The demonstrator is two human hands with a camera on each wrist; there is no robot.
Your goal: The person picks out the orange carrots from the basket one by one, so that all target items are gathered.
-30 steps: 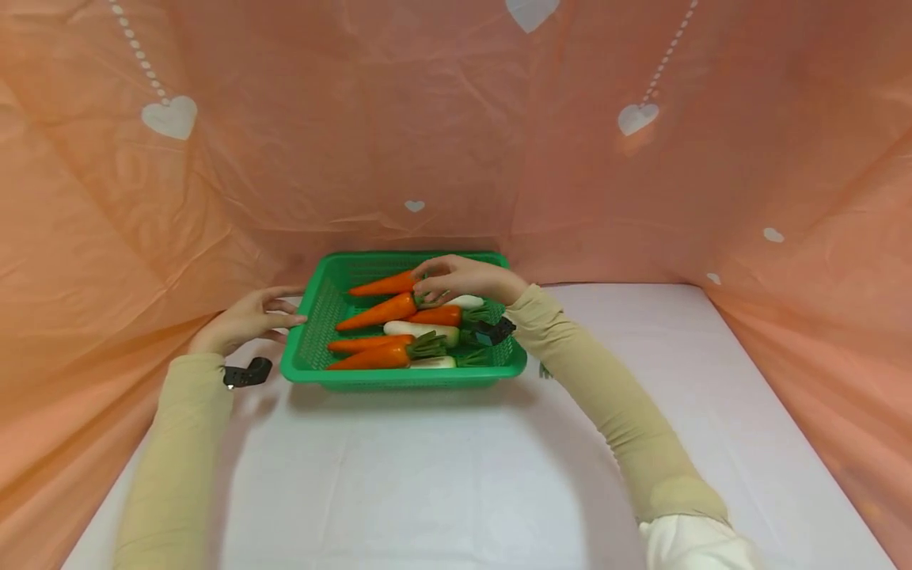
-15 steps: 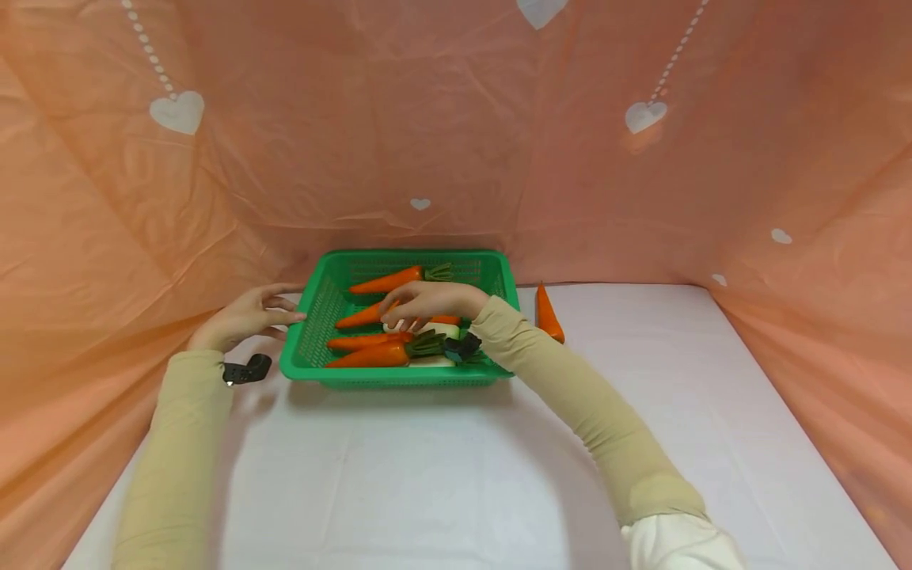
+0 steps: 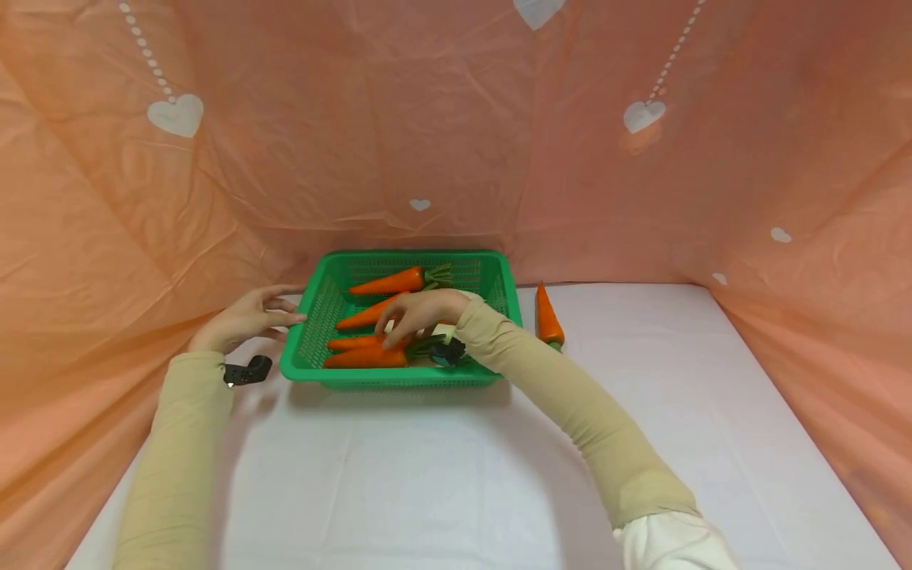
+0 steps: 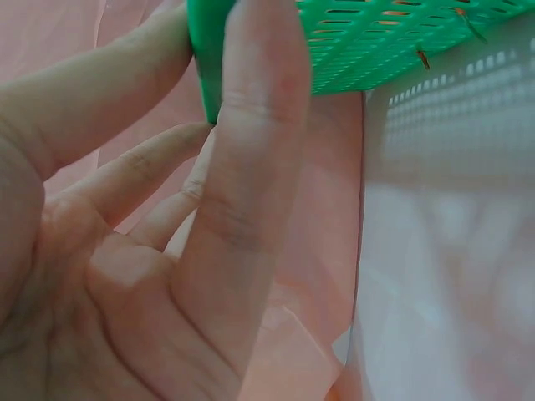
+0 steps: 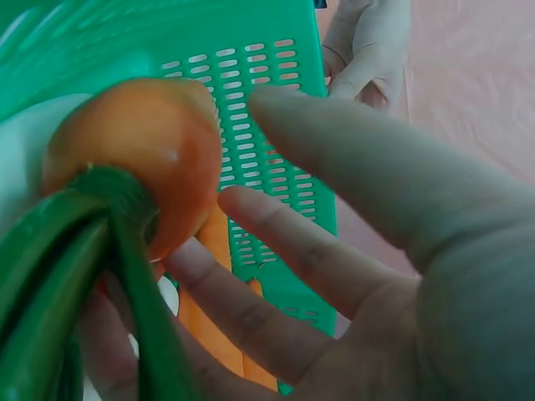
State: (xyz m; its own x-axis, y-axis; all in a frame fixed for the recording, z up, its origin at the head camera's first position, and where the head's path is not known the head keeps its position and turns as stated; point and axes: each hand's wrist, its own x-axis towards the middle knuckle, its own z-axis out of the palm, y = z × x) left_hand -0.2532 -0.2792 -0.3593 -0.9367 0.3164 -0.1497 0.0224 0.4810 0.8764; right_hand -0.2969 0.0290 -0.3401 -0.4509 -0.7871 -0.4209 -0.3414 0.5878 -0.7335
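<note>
Moved right hand (image 3: 420,310) nearer to the front carrot (image 3: 363,358) in the green basket (image 3: 406,374), spread wide. Touching the basket's side edge with left hand (image 3: 242,320), spread loosely.

Arms (image 3: 563,396) outstretched, left fingers (image 4: 155,164) apart, right fingers (image 5: 305,251) spread

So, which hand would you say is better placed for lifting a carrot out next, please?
Probably the right. The right hand is inside the basket, open beside a carrot, while the left hand is outside, touching the basket's left rim.
</note>
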